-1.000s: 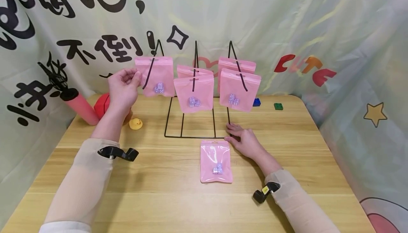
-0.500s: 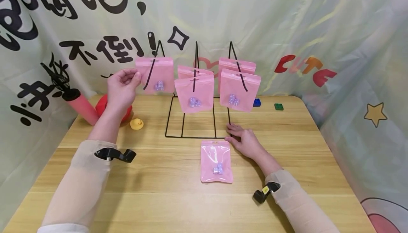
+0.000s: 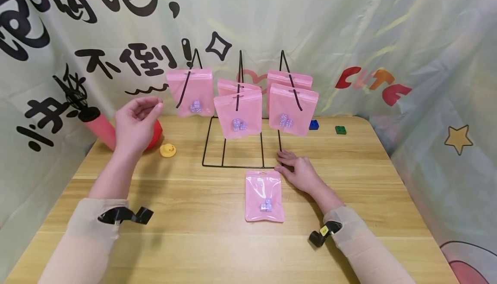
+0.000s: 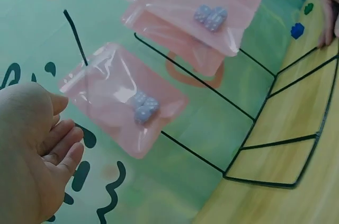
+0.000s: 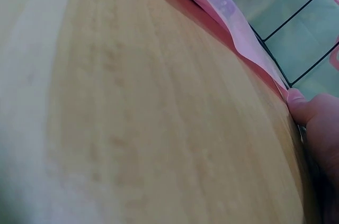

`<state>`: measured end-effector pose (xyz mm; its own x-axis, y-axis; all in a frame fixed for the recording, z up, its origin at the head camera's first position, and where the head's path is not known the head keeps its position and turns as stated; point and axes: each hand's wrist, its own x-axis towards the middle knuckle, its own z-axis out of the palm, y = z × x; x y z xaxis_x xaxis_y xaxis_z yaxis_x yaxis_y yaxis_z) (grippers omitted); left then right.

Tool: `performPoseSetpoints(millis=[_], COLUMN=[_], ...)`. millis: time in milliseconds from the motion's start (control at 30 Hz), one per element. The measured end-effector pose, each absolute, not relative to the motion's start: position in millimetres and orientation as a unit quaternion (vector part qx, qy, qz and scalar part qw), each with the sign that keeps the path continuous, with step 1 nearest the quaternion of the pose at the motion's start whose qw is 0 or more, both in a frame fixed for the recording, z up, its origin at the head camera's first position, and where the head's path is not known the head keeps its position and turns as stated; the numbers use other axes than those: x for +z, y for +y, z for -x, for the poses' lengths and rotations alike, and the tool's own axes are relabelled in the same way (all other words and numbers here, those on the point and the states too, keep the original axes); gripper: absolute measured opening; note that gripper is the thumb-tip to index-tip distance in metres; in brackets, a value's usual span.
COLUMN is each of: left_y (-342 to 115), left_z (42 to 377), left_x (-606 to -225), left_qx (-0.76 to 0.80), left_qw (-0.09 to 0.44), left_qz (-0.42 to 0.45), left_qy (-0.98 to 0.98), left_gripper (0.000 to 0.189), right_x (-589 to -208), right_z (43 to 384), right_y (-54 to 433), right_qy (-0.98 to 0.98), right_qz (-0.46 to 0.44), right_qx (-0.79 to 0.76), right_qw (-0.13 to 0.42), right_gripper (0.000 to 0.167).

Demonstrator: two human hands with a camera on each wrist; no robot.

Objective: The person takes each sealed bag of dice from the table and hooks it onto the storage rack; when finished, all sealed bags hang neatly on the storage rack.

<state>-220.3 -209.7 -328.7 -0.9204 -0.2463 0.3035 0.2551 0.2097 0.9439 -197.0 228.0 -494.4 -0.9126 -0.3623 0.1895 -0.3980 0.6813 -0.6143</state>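
Observation:
My left hand (image 3: 136, 122) is off to the left of the rack, fingers loosely bent and nothing in them. Beside it, apart from the fingertips, a pink zip bag (image 4: 124, 102) with lilac dice hangs on the left hook of the black wire display rack (image 3: 223, 152). Two more pink bags (image 3: 237, 113) hang on the middle hook, and two (image 3: 294, 109) on the right one. My right hand (image 3: 303, 174) holds the front right corner of the rack's base between thumb and fingers. Close to its thumb, another pink bag of dice (image 3: 264, 189) lies flat on the table in front of the rack.
A yellow rubber duck (image 3: 168, 150) and a red object (image 3: 156, 135) sit left of the rack, by a pink vase (image 3: 102, 130) with black stems. Blue (image 3: 313, 125) and green (image 3: 340, 130) toy bricks lie behind at right. A printed curtain (image 3: 310, 12) closes the back.
My left hand has let go of the left-hook bag's edge and drawn back left and down. That bag stays hanging. My right hand keeps its place at the rack's corner.

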Motion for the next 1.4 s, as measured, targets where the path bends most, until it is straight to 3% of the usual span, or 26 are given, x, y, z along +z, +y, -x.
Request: performPoseSetpoints(millis=[267,500,1000,1400], left_y=[-207.5,-189.0,-140.2,-108.8], left_z=[184.7,166.6,152.8,153.0], left_x=[-352.0,-380.1,-435.2,-455.5], left_qx=[-0.611,-0.58,-0.558,-0.567], left_qw=[0.153,0.08,-0.073,-0.147], left_qz=[0.033,0.075,0.101,0.113], left_qy=[-0.776,-0.807,-0.821,-0.803], left_gripper=[0.029,0.031,0.033,0.033], right_x=[-494.9,-494.8,-496.5,-494.8], right_z=[197.9,197.7,199.1,201.9], right_y=[228.7,228.3,227.3,227.3], right_qy=[-0.913,-0.912,-0.912,-0.913], right_qz=[-0.21,-0.21,-0.206,-0.202], right_qx=[0.347,0.352,0.354,0.352], right_qw=[0.027,0.032,0.03,0.024], right_gripper=[0.039,0.039,0.04,0.041])
